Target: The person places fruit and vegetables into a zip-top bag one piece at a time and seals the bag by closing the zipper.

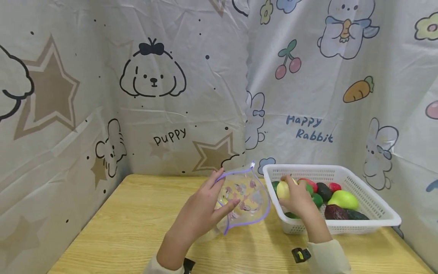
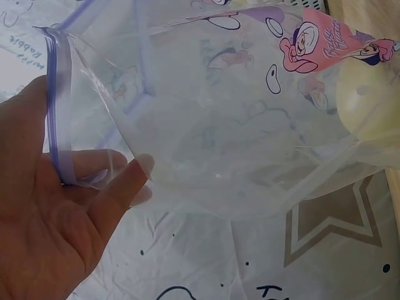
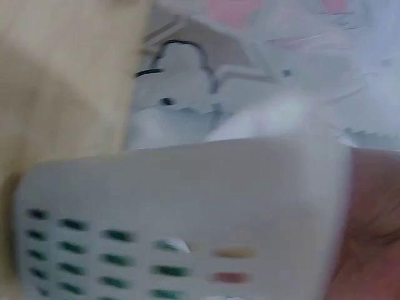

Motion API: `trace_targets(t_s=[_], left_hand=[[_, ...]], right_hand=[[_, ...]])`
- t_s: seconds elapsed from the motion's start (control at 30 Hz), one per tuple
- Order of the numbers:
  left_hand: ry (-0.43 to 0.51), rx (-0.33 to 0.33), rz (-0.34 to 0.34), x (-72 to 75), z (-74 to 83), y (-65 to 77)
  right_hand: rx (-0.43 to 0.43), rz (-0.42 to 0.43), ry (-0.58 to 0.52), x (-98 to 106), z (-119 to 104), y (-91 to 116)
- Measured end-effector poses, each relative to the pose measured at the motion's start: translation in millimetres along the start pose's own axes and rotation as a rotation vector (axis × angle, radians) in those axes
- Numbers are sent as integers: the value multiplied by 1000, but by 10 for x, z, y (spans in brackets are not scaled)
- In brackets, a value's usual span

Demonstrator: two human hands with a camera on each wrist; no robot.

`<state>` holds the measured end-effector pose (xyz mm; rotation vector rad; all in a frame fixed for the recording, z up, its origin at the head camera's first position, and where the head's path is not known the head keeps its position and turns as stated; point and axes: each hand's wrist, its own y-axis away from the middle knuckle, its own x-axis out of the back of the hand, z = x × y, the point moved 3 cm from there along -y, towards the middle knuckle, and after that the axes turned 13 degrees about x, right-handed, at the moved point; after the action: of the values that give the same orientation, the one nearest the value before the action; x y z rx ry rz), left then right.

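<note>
A clear zip bag (image 1: 253, 199) with purple edging and printed cartoon figures is held by my left hand (image 1: 202, 205), with the thumb and fingers at its mouth. In the left wrist view, a rounded pale yellow thing (image 2: 362, 100) shows in the far part of the bag. My right hand (image 1: 299, 198) reaches into the white basket (image 1: 386, 217) and grips a pale yellow fruit (image 1: 282, 189) near the basket's left side. The right wrist view is blurred; the basket wall (image 3: 187, 181) hides most of that hand.
Inside the basket lie a light green fruit (image 1: 343, 199), a dark reddish-brown one (image 1: 335, 212), a dark green one (image 1: 323, 191) and several others in red and green. The wooden table (image 1: 137, 224) ends at a printed cloth backdrop (image 1: 191, 110).
</note>
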<state>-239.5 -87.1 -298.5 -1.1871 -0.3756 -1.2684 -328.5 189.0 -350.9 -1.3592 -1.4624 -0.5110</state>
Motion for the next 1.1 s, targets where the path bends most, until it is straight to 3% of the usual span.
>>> trace_targets(t_s=[0.27,0.43,0.6,0.73,0.9,1.1], left_hand=[[-3,-23,-10,-73,17,13],[13,-41,22,-105,31,-3],[10,-58,65,-106,37,-25],[19,-64,80,-93,34,-24],[28,-76,89,-86,47,-11],[-7,-94,86,-66,72,7]], right_hand=[[72,292,-67,321,-412,175],[172,415,-237,542,-711,278],[310,308,-521,608,-992,360],[384,174,-634,536,-1158,399],[458,43,-609,352,-1223,372],[466,44,-365,207,-1199,350]])
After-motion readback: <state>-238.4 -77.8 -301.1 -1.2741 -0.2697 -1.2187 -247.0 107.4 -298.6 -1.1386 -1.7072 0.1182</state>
